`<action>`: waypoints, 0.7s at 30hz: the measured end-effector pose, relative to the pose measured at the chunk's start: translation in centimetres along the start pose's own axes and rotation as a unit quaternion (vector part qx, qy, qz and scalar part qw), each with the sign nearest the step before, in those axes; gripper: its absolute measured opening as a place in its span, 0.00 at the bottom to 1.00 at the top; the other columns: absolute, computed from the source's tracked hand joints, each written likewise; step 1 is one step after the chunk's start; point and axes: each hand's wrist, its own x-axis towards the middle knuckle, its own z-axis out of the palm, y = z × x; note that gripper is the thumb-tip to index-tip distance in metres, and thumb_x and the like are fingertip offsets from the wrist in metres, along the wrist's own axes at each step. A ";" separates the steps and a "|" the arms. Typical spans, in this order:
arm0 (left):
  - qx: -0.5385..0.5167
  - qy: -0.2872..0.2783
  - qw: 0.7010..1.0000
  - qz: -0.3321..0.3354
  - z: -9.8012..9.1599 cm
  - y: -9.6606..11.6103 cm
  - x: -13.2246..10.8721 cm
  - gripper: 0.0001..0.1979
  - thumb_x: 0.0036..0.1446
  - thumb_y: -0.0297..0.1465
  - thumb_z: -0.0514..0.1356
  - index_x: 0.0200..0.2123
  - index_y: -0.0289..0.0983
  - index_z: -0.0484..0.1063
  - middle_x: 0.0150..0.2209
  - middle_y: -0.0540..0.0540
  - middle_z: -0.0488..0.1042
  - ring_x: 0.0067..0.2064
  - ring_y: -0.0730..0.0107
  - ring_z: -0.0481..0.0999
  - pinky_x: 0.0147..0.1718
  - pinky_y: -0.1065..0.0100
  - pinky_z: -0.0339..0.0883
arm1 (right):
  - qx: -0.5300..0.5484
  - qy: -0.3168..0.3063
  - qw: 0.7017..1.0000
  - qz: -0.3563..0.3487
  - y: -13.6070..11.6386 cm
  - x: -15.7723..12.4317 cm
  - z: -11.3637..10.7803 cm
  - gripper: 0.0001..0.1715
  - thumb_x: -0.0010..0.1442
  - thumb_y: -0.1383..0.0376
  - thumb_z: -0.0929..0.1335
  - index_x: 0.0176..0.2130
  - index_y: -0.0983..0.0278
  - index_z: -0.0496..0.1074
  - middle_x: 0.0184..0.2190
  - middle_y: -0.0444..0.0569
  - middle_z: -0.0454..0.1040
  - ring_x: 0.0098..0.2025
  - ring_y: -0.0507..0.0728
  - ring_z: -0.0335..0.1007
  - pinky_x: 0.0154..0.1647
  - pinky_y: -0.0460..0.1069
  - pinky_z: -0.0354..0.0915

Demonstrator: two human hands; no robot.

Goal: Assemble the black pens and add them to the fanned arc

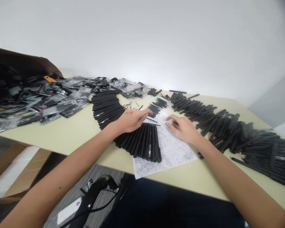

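Two bare forearms (68, 174) reached in from the near side over a cream table (194, 179). The left hand (132, 120), forefinger extended, was over a fan of black pens (142, 141); whether it gripped anything could not be told. The right hand (184, 127) curled around a dark object (175, 123) above scribbled paper (169, 155). A pen heap (228, 128) lay right, plastic packets (68, 99) far left.

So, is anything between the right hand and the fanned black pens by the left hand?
Nothing visible blocks the right hand from the black pens: flat scribbled paper lies between, with thin black sticks near the pens' far ends.
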 end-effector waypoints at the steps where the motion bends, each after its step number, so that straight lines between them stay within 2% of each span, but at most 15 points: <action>1: 0.003 0.003 1.000 -0.003 0.0 0.0 0.0 0.20 0.73 0.37 0.42 0.58 0.45 0.68 0.29 0.51 0.73 0.36 0.64 0.76 0.45 0.63 0.64 | -0.007 0.004 1.000 -0.002 -0.1 0.0 0.0 0.17 0.67 0.58 0.65 0.51 0.61 0.75 0.20 0.41 0.70 0.26 0.54 0.66 0.31 0.49 0.55; 3: 0.012 0.012 1.000 -0.015 0.2 -0.1 0.0 0.20 0.73 0.37 0.42 0.58 0.45 0.69 0.28 0.50 0.73 0.36 0.63 0.77 0.46 0.62 0.65 | -0.028 0.002 1.000 -0.009 -0.3 0.0 0.2 0.23 0.68 0.56 0.64 0.58 0.58 0.74 0.24 0.43 0.73 0.28 0.55 0.68 0.32 0.49 0.56; 5: 0.017 0.021 0.999 -0.030 0.3 -0.3 0.0 0.20 0.72 0.36 0.42 0.58 0.43 0.69 0.28 0.50 0.74 0.36 0.62 0.78 0.46 0.61 0.65 | -0.062 -0.002 0.998 -0.019 -0.5 0.0 0.5 0.23 0.70 0.55 0.63 0.60 0.54 0.74 0.29 0.46 0.77 0.31 0.56 0.71 0.32 0.49 0.55; 8: 0.024 0.036 0.997 -0.057 0.4 -0.3 0.2 0.20 0.72 0.36 0.42 0.57 0.42 0.69 0.28 0.49 0.75 0.39 0.59 0.78 0.46 0.61 0.65 | -0.101 0.004 0.994 -0.029 -0.8 0.0 0.9 0.22 0.71 0.54 0.61 0.53 0.51 0.80 0.33 0.48 0.77 0.34 0.57 0.72 0.31 0.49 0.54; 12: 0.034 0.039 0.995 -0.088 0.3 -0.1 0.3 0.20 0.71 0.37 0.43 0.56 0.42 0.70 0.27 0.48 0.74 0.39 0.58 0.78 0.47 0.59 0.66 | -0.099 0.032 0.995 -0.011 -0.7 0.0 0.7 0.21 0.71 0.56 0.61 0.44 0.57 0.82 0.33 0.48 0.77 0.34 0.56 0.71 0.32 0.50 0.55; 15: 0.034 0.033 0.994 -0.097 0.3 0.0 0.3 0.20 0.71 0.37 0.43 0.55 0.41 0.70 0.26 0.48 0.73 0.40 0.56 0.78 0.48 0.57 0.66 | -0.118 0.051 0.992 0.005 -0.5 0.0 0.3 0.19 0.70 0.60 0.62 0.48 0.59 0.80 0.37 0.49 0.78 0.36 0.57 0.72 0.33 0.50 0.55; 18: 0.028 0.031 0.994 -0.103 0.3 -0.1 0.3 0.20 0.72 0.37 0.42 0.55 0.42 0.70 0.27 0.48 0.73 0.42 0.54 0.78 0.49 0.56 0.66 | -0.143 0.021 0.989 -0.008 -0.4 0.0 0.0 0.20 0.70 0.60 0.62 0.53 0.55 0.79 0.35 0.48 0.78 0.36 0.57 0.72 0.30 0.50 0.52; 21: 0.013 0.030 0.994 -0.102 0.2 -0.2 0.3 0.21 0.72 0.38 0.41 0.54 0.41 0.69 0.27 0.48 0.73 0.41 0.56 0.77 0.49 0.56 0.65 | -0.150 -0.004 0.988 -0.017 -0.5 -0.1 -0.1 0.20 0.69 0.58 0.62 0.47 0.53 0.82 0.32 0.47 0.76 0.34 0.56 0.70 0.29 0.50 0.51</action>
